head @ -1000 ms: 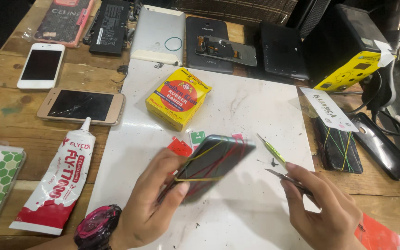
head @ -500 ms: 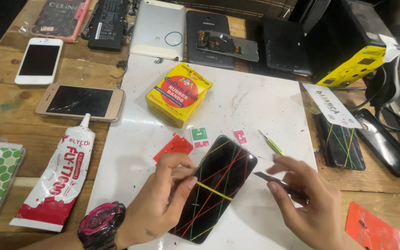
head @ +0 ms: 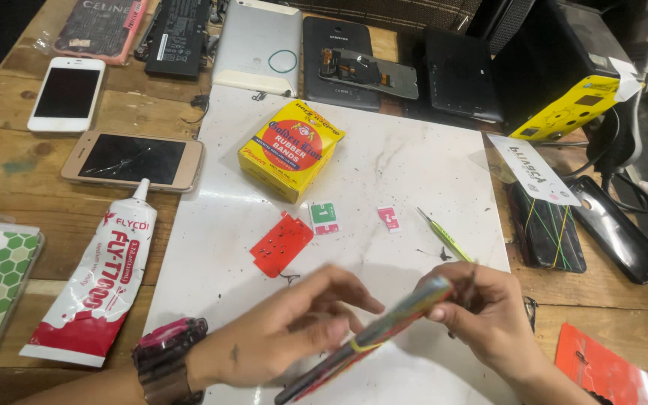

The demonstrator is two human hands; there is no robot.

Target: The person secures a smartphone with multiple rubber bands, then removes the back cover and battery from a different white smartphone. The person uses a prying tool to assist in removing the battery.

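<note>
Both hands grip a dark flat phone wrapped in coloured rubber bands [head: 384,330], tilted on edge. The left hand [head: 286,330] closes its fingers on the lower part; the right hand [head: 489,315] pinches the top end, with a thin green-handled tool [head: 444,236] just beyond its fingers on the white worktop [head: 384,165].

Box of rubber bands [head: 291,149] sits upper centre on the mat [head: 414,172]; glue tube [head: 99,277] lower left on the desk [head: 9,157]; two phones [head: 133,160] above it.
</note>
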